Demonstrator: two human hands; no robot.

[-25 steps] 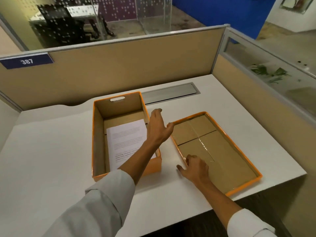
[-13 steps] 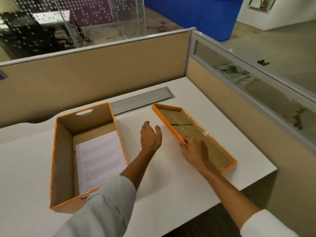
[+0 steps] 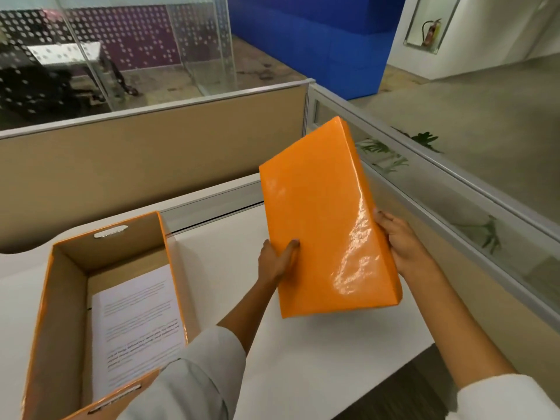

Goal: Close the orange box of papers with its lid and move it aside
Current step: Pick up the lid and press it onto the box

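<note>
Lid [image 3: 324, 219] is glossy, tilted over my desk's [image 3: 318, 359] right edge, pinched between left hand [image 3: 277, 262] and right hand [image 3: 400, 241]; it may slip, or snag the box [image 3: 63, 301] rim.

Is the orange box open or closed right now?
Open: the orange box shows papers inside, and both hands hold the lid in the air.

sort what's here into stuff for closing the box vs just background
For the job: orange lid, held by left hand and right hand; open orange box; papers inside.

Background: desk, partition, fire extinguisher.
</note>
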